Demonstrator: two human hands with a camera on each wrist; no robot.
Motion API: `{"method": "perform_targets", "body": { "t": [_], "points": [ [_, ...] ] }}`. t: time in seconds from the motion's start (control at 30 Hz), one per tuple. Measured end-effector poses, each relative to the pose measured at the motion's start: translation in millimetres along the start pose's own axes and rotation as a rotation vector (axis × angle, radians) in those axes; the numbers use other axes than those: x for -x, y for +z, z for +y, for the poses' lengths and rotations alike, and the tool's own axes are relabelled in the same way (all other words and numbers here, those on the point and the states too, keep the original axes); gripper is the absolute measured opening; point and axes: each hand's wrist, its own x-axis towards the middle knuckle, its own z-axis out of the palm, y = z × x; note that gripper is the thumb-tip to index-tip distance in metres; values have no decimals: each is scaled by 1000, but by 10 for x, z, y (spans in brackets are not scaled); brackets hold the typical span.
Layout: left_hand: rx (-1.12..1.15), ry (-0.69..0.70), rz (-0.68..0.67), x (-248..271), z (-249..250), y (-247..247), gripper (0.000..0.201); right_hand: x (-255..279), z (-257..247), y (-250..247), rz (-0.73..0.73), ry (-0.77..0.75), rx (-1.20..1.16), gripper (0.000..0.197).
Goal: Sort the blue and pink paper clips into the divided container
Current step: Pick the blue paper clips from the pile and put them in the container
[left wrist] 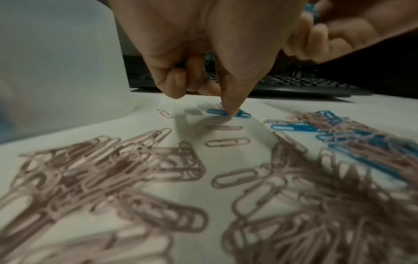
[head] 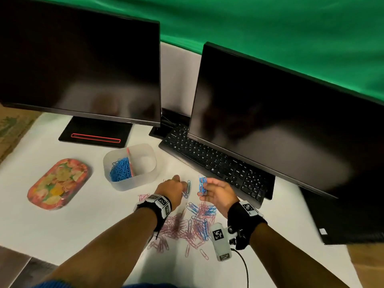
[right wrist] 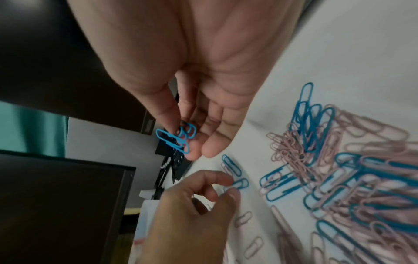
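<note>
Looking across your white tabletop (head: 68, 217), two dark monitors (head: 79, 59) stand at the far side, with a black keyboard (head: 214, 163) under the right one and a floral tray (head: 59, 183) at the left. The translucent divided container (head: 131, 166) sits far left of your hands, with blue clips filling its left compartment; the right one looks bare. Mixed pink and blue paper clips (head: 191, 225) lie scattered near you. Your right hand (head: 218, 193), raised off the tabletop, pinches a bunch of blue clips (right wrist: 178, 137) between thumb and fingers. Your left hand (head: 172, 191) has its fingers curled, and its thumb tip presses a single blue clip (left wrist: 228, 113) flat on the tabletop.
</note>
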Motion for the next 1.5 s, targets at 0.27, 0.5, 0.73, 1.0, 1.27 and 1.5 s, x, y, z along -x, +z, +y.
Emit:
{"method": "perform_targets", "body": {
  "t": [0.27,0.5,0.73,1.0,1.27,1.5],
  "points": [
    [-14,2,-32,99,-98,69,17,46,-66,-16,-21,159,-207,18],
    [679,-138,169,263,-209,3,16,60,-163,248,-120,201,-162,20],
    [1729,-383,250,623,-501,-667,29,-32,-339,929,-285,196,-57,32],
    [1837,-601,451,762,-1212,-1070,26,-169,-408,1872,-358,189,91,22],
    [1532,-643,403,616,-1338,-1141,32,-232,-412,2191,-326,185,157,29],
    [1222,-455,607,628,-1175,-1087,13,-441,-519,1249,-131,-34,417,24]
  ]
}}
